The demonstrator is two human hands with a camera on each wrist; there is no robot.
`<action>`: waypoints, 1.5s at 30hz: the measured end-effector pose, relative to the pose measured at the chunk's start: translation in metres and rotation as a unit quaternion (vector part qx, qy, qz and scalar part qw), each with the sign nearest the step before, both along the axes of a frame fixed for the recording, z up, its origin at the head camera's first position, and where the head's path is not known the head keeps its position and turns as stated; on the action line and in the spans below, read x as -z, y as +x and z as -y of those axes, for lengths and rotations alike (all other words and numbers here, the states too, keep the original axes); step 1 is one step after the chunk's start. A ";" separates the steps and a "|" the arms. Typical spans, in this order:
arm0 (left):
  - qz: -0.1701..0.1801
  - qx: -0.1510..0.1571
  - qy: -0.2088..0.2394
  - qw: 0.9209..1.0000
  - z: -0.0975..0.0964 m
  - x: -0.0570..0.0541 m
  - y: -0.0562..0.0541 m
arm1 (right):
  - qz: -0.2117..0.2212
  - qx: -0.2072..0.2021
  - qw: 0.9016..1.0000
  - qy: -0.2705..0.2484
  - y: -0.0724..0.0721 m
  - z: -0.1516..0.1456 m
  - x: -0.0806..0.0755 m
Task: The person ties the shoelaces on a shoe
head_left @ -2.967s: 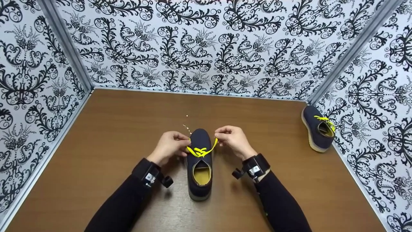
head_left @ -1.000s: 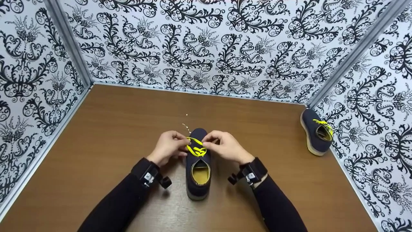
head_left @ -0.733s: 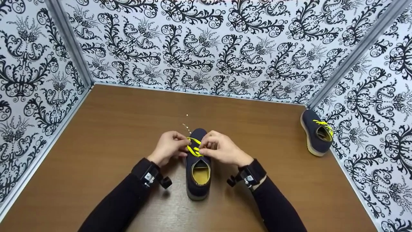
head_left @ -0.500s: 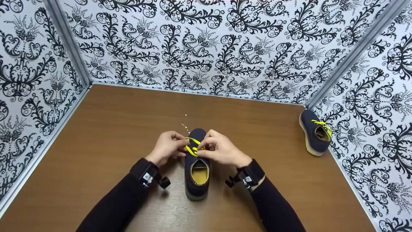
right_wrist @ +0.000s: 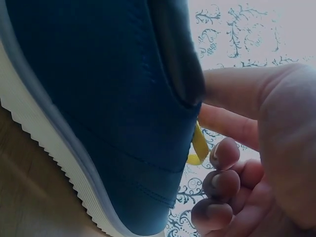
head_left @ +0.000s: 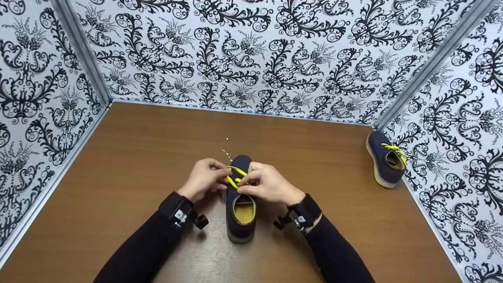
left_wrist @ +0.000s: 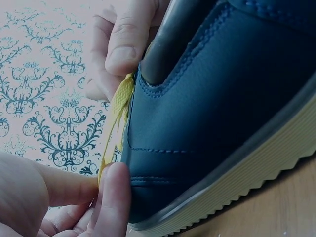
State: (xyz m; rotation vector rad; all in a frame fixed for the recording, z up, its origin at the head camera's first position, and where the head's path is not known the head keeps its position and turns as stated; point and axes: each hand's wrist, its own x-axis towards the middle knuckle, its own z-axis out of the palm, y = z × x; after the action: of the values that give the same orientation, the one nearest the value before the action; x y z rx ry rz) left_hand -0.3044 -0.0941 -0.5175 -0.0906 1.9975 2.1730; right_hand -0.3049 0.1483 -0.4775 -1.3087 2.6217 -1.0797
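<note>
So it's three white walls with black swirly wallpaper around one brown wood-grain table (head_left: 157, 129). Two shoes, two bare hands, two wrist cameras (the left one (head_left: 180, 212) and its twin on the right). The near shoe (head_left: 231, 201) sits flat, toe at 12 o'clock; the spare shoe (head_left: 381, 157) is off between 2 and 3 o'clock by the right wall.

The lace (head_left: 232, 182) on the near shoe is right at the left hand's (head_left: 206, 179) 3 o'clock, pinched between thumb and finger. For the right hand (head_left: 271, 184) it's at 9 o'clock; thumb and finger are in tight, pinching it by the shoe's opening.

Flat woven lace, bright yellow. The shoe's dark and smooth with neat stitched seams, yellow inside, pale saw-toothed sole.
</note>
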 end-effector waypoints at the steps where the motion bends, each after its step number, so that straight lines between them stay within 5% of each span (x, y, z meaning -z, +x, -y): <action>1: 0.000 0.000 0.000 1.000 0.000 0.000 0.000 | -0.003 -0.002 1.000 0.000 0.001 0.001 0.000; 27: -0.022 0.004 -0.007 1.000 0.003 -0.002 0.000 | -0.074 0.013 0.997 0.023 0.008 0.009 0.001; 37: 0.013 0.001 -0.044 0.999 0.011 -0.003 0.003 | -0.053 0.017 0.998 0.004 0.008 0.011 0.007; 42: -0.030 0.007 -0.109 0.994 0.020 -0.006 0.000 | -0.054 0.022 0.998 -0.003 0.007 0.010 0.006; 45: -0.080 0.014 -0.191 0.978 0.027 -0.005 -0.004 | -0.054 0.025 0.998 -0.006 0.008 0.010 0.005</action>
State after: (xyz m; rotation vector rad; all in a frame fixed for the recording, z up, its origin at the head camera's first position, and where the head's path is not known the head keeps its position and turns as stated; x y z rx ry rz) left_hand -0.3082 -0.1211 -0.5126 0.0627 2.4683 1.8019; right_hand -0.2972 0.1383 -0.4830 -1.3468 2.7431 -1.0609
